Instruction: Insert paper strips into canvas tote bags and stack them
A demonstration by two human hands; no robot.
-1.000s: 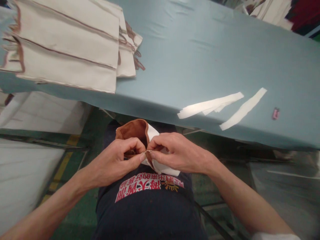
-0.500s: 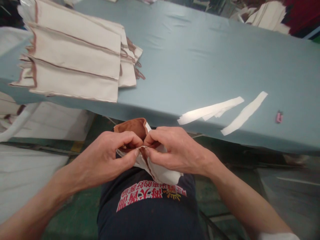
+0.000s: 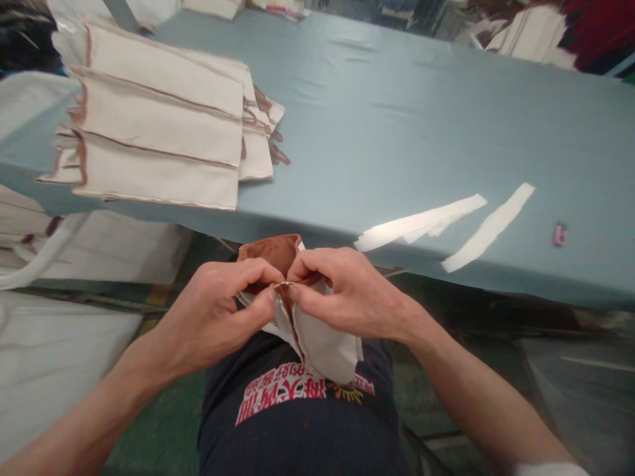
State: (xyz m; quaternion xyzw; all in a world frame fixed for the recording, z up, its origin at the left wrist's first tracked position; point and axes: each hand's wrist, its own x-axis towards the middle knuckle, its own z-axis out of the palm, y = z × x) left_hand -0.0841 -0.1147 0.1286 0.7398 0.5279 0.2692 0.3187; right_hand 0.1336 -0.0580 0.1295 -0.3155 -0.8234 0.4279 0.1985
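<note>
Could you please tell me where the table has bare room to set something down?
The blue table is bare between the cream fabric stack and the white strips, and beyond the strips toward the far edge. At the left, the stack crowds it; before the near edge, the left hand and right hand pinch a cream-and-brown piece.

Red Chinese characters, apparently 海天酱油, upside down on the dark garment, others part-hidden.

Fabric piece was off-white with rusty brown inside. Tabletop was kinda dusty blue, clothing dark navy with red-and-white lettering.
</note>
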